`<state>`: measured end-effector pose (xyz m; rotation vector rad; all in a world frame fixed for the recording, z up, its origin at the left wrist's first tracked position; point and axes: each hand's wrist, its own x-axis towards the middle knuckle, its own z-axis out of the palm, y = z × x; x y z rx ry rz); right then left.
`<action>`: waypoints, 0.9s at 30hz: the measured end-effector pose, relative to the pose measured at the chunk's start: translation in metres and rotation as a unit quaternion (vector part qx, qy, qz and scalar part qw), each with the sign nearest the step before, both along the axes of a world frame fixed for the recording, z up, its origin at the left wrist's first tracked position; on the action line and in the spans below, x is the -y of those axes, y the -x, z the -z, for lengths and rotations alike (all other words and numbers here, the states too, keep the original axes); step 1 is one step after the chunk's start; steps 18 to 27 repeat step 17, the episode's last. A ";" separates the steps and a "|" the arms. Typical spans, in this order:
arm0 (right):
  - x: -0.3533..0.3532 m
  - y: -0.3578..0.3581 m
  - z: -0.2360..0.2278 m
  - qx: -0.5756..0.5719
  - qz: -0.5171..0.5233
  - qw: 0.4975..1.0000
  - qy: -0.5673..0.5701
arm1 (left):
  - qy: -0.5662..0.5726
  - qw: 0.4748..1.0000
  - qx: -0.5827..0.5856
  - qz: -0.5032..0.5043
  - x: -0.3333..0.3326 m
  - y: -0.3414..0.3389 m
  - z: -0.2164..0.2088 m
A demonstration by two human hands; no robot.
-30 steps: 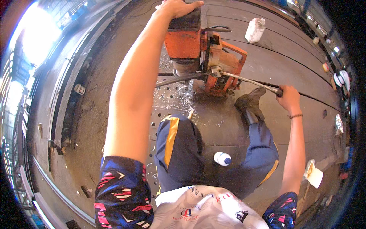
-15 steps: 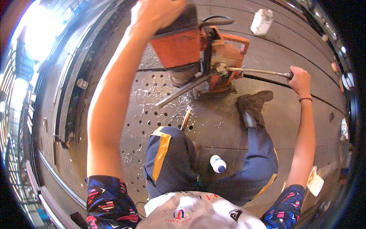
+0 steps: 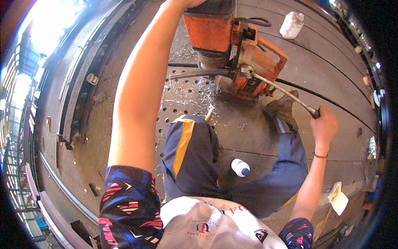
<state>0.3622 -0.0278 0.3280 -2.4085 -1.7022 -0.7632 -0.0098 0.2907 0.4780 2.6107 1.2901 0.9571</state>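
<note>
An orange magnetic drill (image 3: pixel 209 33) with a black top stands on a dark metal plate (image 3: pixel 248 139). My left hand (image 3: pixel 188 3) lies at the black top of its motor; the frame's upper edge cuts off the fingers. With fingers wrapped round the black end grip, my right hand (image 3: pixel 324 126) holds the long feed lever (image 3: pixel 286 92), which slopes down to the right from the hub. A second lever bar (image 3: pixel 199 74) sticks out to the left, nearly level. Silvery metal shavings (image 3: pixel 205 95) are scattered below the drill, where the cutting point is hidden.
Several round holes pierce the plate near my knee. A white bottle with a blue cap (image 3: pixel 240 167) lies between my legs, and a brush-like stick (image 3: pixel 209 113) by my knee. A dirty white jug (image 3: pixel 292 25) stands far right; an open white container (image 3: pixel 338 198) lies near right.
My right hand has pulled the feed lever downward, turning the hub clockwise; the left bar has swung up. The drill sits farther right and higher in view, with my left hand mostly out of frame.
</note>
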 end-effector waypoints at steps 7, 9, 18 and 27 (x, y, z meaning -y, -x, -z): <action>-0.034 -0.102 0.043 -0.010 -0.079 0.997 0.002 | -0.027 0.993 0.100 -0.050 0.017 -0.019 0.010; -0.061 -0.149 0.056 0.008 -0.033 0.997 0.063 | -0.037 0.987 0.126 -0.094 0.041 -0.038 0.011; -0.063 -0.140 0.088 -0.058 0.005 0.997 0.059 | -0.090 0.911 0.402 -0.028 0.038 0.031 0.090; -0.063 -0.140 0.088 -0.058 0.005 0.997 0.059 | -0.090 0.911 0.402 -0.028 0.038 0.031 0.090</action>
